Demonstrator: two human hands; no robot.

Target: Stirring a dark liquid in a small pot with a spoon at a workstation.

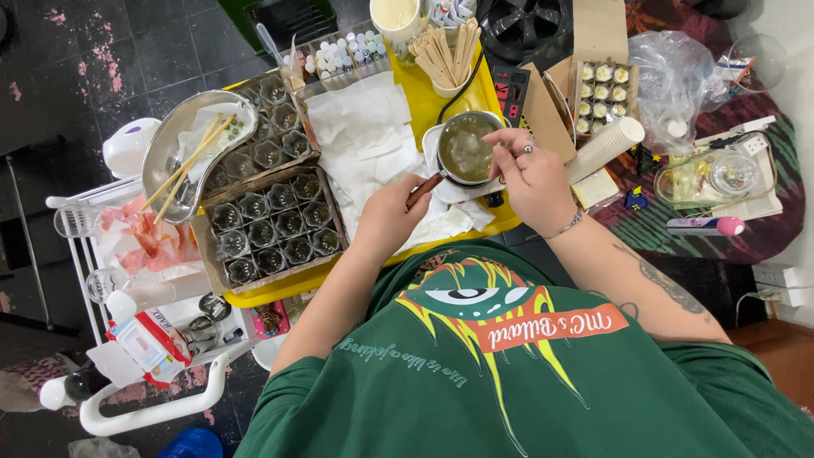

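The yellow bench (428, 106) was crowded, so a nudge looked likely to upset something. White paper sheets (360, 136) lay beside the small pot (465, 146) of murky liquid at its near right edge; any spill would probably have soaked them. The left hand (392, 214) was clamped on the pot's brown handle (422, 192); a jerk could have tipped it. The right hand (527, 174) hovered over the rim, fingers pinched, and I could not tell on what; drips seemed possible.
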